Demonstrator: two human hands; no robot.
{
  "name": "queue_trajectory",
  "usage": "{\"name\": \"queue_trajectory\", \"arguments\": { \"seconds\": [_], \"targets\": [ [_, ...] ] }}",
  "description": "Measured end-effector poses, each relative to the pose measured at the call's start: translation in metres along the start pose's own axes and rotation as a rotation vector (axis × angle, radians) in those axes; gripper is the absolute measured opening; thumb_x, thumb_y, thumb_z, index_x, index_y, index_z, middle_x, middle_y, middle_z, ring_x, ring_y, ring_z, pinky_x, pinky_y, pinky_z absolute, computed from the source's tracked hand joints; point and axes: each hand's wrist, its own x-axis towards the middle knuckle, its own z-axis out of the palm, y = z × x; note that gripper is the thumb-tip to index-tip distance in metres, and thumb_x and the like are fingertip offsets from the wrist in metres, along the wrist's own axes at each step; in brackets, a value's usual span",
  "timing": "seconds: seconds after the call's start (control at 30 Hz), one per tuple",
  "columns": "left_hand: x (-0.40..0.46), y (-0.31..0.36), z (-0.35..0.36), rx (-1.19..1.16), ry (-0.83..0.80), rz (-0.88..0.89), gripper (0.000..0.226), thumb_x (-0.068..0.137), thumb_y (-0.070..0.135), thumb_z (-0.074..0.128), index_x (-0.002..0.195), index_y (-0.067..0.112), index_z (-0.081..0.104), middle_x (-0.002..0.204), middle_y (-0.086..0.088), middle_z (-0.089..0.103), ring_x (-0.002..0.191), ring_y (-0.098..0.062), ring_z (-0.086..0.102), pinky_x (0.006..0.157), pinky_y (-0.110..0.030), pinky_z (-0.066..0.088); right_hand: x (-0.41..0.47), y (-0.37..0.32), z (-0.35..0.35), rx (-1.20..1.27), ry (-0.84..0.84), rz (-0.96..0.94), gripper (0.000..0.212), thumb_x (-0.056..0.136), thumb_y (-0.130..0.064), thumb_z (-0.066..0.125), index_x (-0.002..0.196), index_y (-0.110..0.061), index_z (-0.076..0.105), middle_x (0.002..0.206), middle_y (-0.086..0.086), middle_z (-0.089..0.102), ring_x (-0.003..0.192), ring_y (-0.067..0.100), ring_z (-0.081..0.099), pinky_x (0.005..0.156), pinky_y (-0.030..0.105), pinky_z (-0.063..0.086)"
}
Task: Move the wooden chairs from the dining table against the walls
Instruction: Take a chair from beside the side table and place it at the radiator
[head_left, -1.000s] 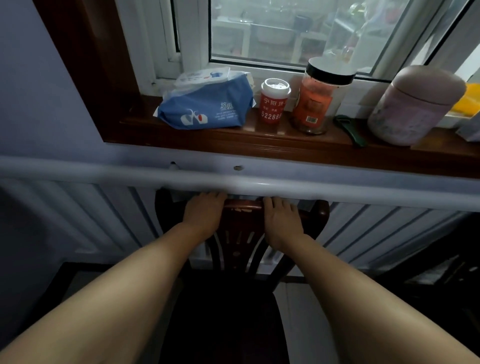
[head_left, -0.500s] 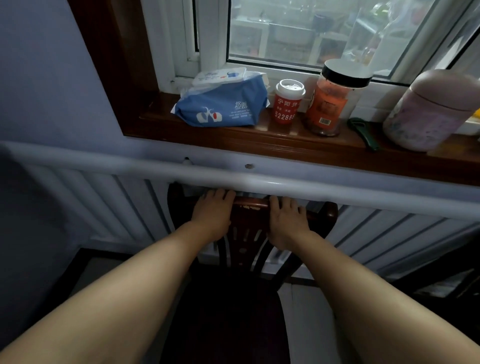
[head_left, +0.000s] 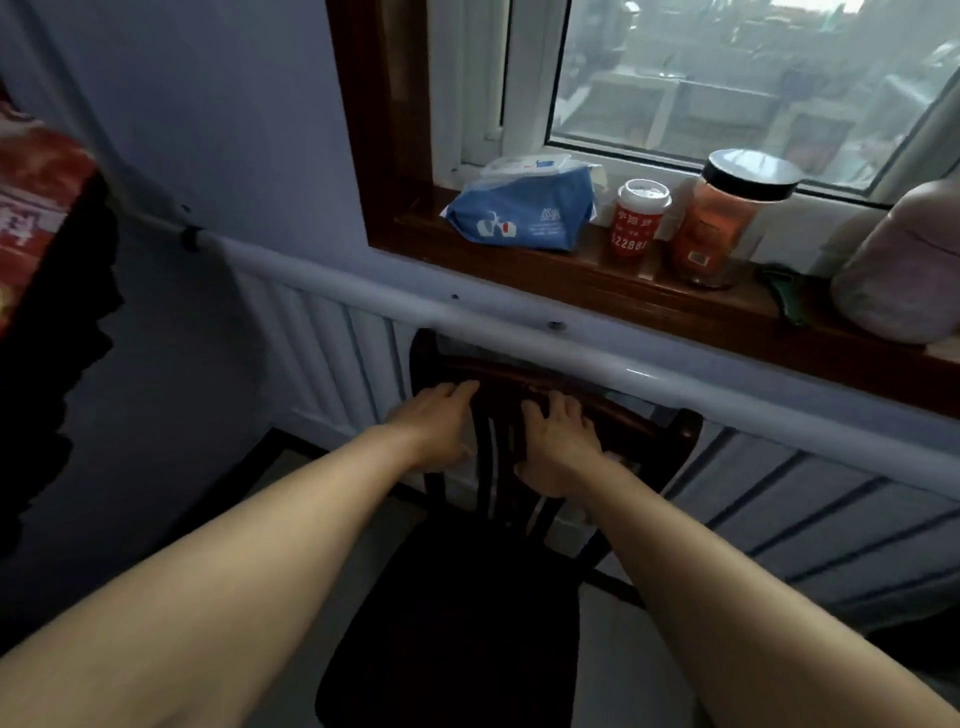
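Observation:
A dark wooden chair (head_left: 636, 415) stands with its backrest against the wall under the window, its top rail tucked just below a white horizontal pipe (head_left: 363, 291). Its dark seat fills the lower middle of the view. My left hand (head_left: 434, 428) lies on the left part of the backrest, fingertips stretched onto the top rail. My right hand (head_left: 558, 447) lies flat on the slats a little lower, fingers spread. Neither hand wraps around the rail.
White radiator panels (head_left: 322, 353) line the wall behind the chair. The wooden sill (head_left: 597, 280) holds a blue wipes pack (head_left: 524, 215), a red bottle (head_left: 636, 228), an orange jar (head_left: 724, 223) and a pink canister (head_left: 901, 270). Red and black fabric (head_left: 36, 218) hangs at left.
My view has swung left and pulled back. Both hands, curled over the top rail before, have slid down and back, and their fingers now lie stretched out.

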Motion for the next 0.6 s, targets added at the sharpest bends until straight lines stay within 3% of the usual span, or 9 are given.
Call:
{"name": "queue_trajectory", "arguments": {
  "seconds": [0.13, 0.27, 0.43, 0.6],
  "targets": [
    [-0.048, 0.005, 0.008, -0.046, 0.041, -0.11, 0.086, 0.084, 0.035, 0.065, 0.152, 0.021, 0.015, 0.152, -0.009, 0.033, 0.137, -0.027, 0.037, 0.11, -0.039, 0.037, -0.029, -0.004, 0.005, -0.023, -0.005, -0.125, 0.072, 0.085, -0.034, 0.063, 0.143, -0.013, 0.027, 0.148, 0.019, 0.021, 0.137, 0.039, 0.019, 0.11, 0.048, 0.028],
    [-0.105, 0.009, 0.018, -0.089, 0.052, -0.207, 0.086, 0.085, 0.034, 0.066, 0.153, 0.017, 0.016, 0.154, -0.01, 0.031, 0.139, -0.027, 0.034, 0.113, -0.036, 0.034, -0.055, -0.023, 0.015, -0.04, -0.058, -0.232, 0.074, 0.086, -0.04, 0.063, 0.144, -0.012, 0.026, 0.145, 0.018, 0.026, 0.134, 0.039, 0.025, 0.108, 0.048, 0.032],
    [-0.186, -0.008, 0.029, -0.107, 0.064, -0.385, 0.075, 0.087, 0.037, 0.062, 0.149, 0.018, 0.025, 0.149, -0.008, 0.035, 0.136, -0.026, 0.038, 0.11, -0.036, 0.036, -0.082, -0.076, 0.029, -0.084, -0.078, -0.403, 0.067, 0.087, -0.032, 0.061, 0.142, -0.013, 0.028, 0.144, 0.018, 0.028, 0.135, 0.038, 0.026, 0.106, 0.048, 0.034],
    [-0.281, -0.041, 0.045, -0.188, 0.073, -0.619, 0.076, 0.088, 0.038, 0.061, 0.151, 0.022, 0.021, 0.15, -0.006, 0.034, 0.136, -0.024, 0.038, 0.111, -0.038, 0.035, -0.117, -0.149, 0.05, -0.127, -0.108, -0.59, 0.065, 0.089, -0.026, 0.059, 0.142, -0.011, 0.025, 0.143, 0.018, 0.029, 0.133, 0.037, 0.029, 0.106, 0.045, 0.034]
  ]
}}
